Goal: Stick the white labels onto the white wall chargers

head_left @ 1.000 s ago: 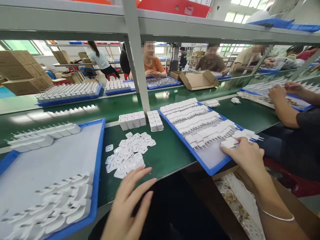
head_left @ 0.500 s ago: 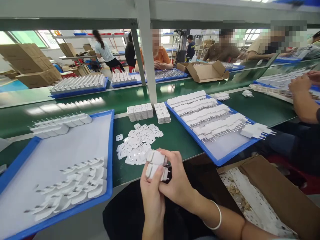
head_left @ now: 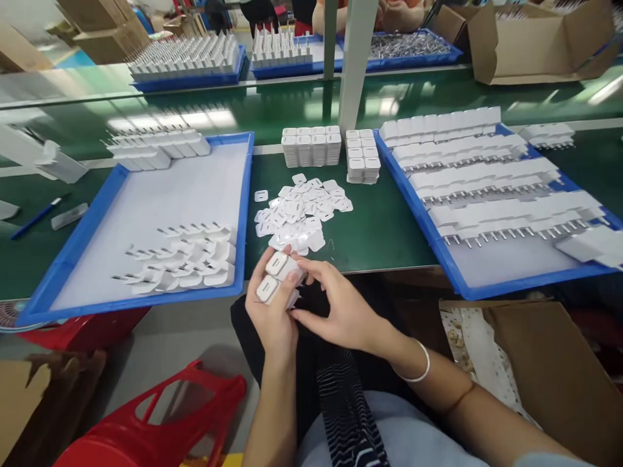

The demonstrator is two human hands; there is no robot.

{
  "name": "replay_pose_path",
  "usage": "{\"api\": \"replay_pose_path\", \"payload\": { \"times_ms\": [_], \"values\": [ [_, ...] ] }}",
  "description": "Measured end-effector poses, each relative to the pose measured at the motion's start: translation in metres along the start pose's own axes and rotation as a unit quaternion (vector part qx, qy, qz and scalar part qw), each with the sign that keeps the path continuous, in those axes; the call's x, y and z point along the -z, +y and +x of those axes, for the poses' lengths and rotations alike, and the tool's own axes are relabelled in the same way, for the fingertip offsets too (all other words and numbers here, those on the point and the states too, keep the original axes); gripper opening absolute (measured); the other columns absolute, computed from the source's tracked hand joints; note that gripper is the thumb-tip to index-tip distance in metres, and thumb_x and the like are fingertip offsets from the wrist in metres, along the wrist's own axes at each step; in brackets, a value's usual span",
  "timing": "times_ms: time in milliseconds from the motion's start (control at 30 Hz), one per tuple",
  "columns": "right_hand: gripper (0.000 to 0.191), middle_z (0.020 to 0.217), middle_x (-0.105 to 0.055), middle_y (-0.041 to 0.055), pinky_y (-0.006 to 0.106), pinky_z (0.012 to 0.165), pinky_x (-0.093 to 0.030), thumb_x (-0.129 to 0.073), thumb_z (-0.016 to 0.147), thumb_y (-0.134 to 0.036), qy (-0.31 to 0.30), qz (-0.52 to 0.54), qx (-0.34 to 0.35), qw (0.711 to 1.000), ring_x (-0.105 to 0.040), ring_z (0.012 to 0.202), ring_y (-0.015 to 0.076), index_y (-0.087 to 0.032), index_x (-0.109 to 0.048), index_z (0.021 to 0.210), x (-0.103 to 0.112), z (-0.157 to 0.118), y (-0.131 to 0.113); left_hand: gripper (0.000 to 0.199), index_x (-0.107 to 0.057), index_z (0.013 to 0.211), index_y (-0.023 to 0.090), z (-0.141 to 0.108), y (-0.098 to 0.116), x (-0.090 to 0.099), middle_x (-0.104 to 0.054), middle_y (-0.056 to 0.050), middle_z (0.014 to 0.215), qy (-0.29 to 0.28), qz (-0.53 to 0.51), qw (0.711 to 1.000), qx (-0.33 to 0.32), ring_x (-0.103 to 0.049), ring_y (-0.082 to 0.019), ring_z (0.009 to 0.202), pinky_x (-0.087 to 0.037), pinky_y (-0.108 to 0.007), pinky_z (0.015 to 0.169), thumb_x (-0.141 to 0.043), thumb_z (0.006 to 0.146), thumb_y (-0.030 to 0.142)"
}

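Two white plug chargers (head_left: 278, 277) sit side by side above my lap, their slotted end faces turned up toward me. My left hand (head_left: 272, 311) wraps around them from the left, its thumb pressed across their sides. At their right, my right hand (head_left: 335, 301) has its index finger on the upper charger and its thumb by the lower one. The prongs are mostly hidden behind the fingers. Just beyond my hands lies a loose pile of white slotted cover plates (head_left: 302, 211) on the green bench (head_left: 360, 243).
At left, a blue-rimmed tray (head_left: 247, 188) holds rows of prong-up chargers (head_left: 195, 259). Another blue tray (head_left: 467, 292) at right carries several charger rows (head_left: 491, 178). Stacked cover plates (head_left: 311, 149) stand behind the pile. A red stool (head_left: 195, 389) and a cardboard box (head_left: 545, 370) are below.
My view has tilted down and left. The chargers have been turned so their slotted faces point up; both hands stay on them.
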State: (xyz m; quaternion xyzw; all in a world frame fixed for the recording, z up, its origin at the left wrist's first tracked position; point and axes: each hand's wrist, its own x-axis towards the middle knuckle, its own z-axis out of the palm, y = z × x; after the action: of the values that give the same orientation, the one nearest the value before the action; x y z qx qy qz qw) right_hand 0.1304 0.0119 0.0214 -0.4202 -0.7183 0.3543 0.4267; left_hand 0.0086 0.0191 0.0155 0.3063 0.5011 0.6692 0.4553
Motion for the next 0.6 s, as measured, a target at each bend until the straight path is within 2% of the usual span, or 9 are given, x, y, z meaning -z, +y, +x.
{"api": "replay_pose_path", "payload": {
  "times_ms": [67,100,167,200,233,300,400,500,600],
  "values": [
    [0.027,0.119,-0.071,0.0109,0.043,0.087,-0.053,-0.07,0.091,-0.033,0.016,-0.041,-0.06,0.997,-0.066,0.099,0.0261,-0.024,-0.065,0.116,0.028,0.018,0.007,0.056,-0.069,0.126,0.019,0.011,-0.007,0.002,-0.076,-0.012,0.122,0.012,-0.004,0.999,-0.032,-0.074,-0.028,0.114,-0.06,-0.039,0.1,-0.087,0.073,0.025],
    [0.019,0.109,-0.073,0.0103,0.043,0.084,-0.052,-0.066,0.093,-0.035,0.073,-0.088,-0.094,0.989,-0.066,0.094,0.026,-0.023,-0.067,0.107,0.043,0.031,0.013,0.055,-0.069,0.125,0.019,0.016,-0.01,0.003,-0.076,-0.012,0.122,0.017,-0.005,0.999,-0.051,-0.073,-0.029,0.115,-0.059,-0.041,0.102,-0.086,0.073,0.025],
    [0.019,0.1,-0.073,0.0103,0.044,0.086,-0.05,-0.063,0.094,-0.032,0.169,-0.18,-0.189,0.951,-0.067,0.091,0.0266,-0.018,-0.067,0.106,0.07,0.06,0.03,0.05,-0.068,0.122,0.019,0.022,-0.015,0.003,-0.075,-0.012,0.123,0.022,0.0,0.996,-0.081,-0.071,-0.03,0.118,-0.056,-0.046,0.107,-0.085,0.075,0.025],
    [0.02,0.102,-0.072,0.011,0.044,0.089,-0.05,-0.061,0.095,-0.03,0.178,-0.216,-0.229,0.932,-0.067,0.096,0.0276,-0.016,-0.066,0.108,0.08,0.075,0.039,0.049,-0.068,0.122,0.019,0.024,-0.017,0.003,-0.075,-0.012,0.124,0.022,0.004,0.996,-0.091,-0.071,-0.031,0.119,-0.055,-0.047,0.108,-0.084,0.076,0.025],
    [0.023,0.103,-0.071,0.0119,0.045,0.091,-0.049,-0.063,0.093,-0.029,0.159,-0.244,-0.267,0.919,-0.066,0.102,0.0292,-0.014,-0.066,0.11,0.088,0.088,0.047,0.049,-0.068,0.122,0.019,0.025,-0.017,0.003,-0.075,-0.012,0.124,0.024,0.008,0.995,-0.097,-0.071,-0.031,0.12,-0.055,-0.048,0.108,-0.084,0.076,0.025],
    [0.029,0.107,-0.071,0.0148,0.046,0.093,-0.049,-0.073,0.086,-0.029,0.139,-0.259,-0.295,0.909,-0.065,0.108,0.033,-0.012,-0.067,0.108,0.094,0.109,0.061,0.05,-0.068,0.122,0.019,0.024,-0.018,0.001,-0.075,-0.011,0.123,0.027,0.017,0.995,-0.095,-0.07,-0.031,0.12,-0.055,-0.047,0.108,-0.085,0.076,0.025],
    [0.028,0.11,-0.07,0.0181,0.048,0.094,-0.049,-0.079,0.081,-0.026,0.128,-0.278,-0.302,0.903,-0.064,0.112,0.0371,-0.01,-0.069,0.102,0.089,0.121,0.07,0.051,-0.069,0.123,0.019,0.023,-0.017,-0.001,-0.076,-0.011,0.123,0.023,0.013,0.996,-0.084,-0.071,-0.029,0.118,-0.057,-0.045,0.106,-0.086,0.074,0.025],
    [0.019,0.102,-0.071,0.0137,0.044,0.091,-0.05,-0.078,0.081,-0.023,0.108,-0.294,-0.289,0.905,-0.067,0.106,0.0331,-0.012,-0.07,0.095,0.085,0.117,0.071,0.051,-0.07,0.122,0.019,0.022,-0.018,-0.003,-0.076,-0.01,0.123,0.019,0.003,0.996,-0.088,-0.071,-0.028,0.118,-0.058,-0.042,0.105,-0.086,0.073,0.024],
    [0.018,0.102,-0.072,0.0095,0.038,0.088,-0.05,-0.076,0.082,-0.023,0.083,-0.301,-0.268,0.911,-0.067,0.101,0.027,-0.014,-0.07,0.097,0.086,0.113,0.071,0.052,-0.071,0.122,0.02,0.021,-0.019,-0.005,-0.075,-0.009,0.125,0.019,0.016,0.995,-0.095,-0.07,-0.029,0.12,-0.058,-0.042,0.106,-0.087,0.073,0.024]
  ]
}}
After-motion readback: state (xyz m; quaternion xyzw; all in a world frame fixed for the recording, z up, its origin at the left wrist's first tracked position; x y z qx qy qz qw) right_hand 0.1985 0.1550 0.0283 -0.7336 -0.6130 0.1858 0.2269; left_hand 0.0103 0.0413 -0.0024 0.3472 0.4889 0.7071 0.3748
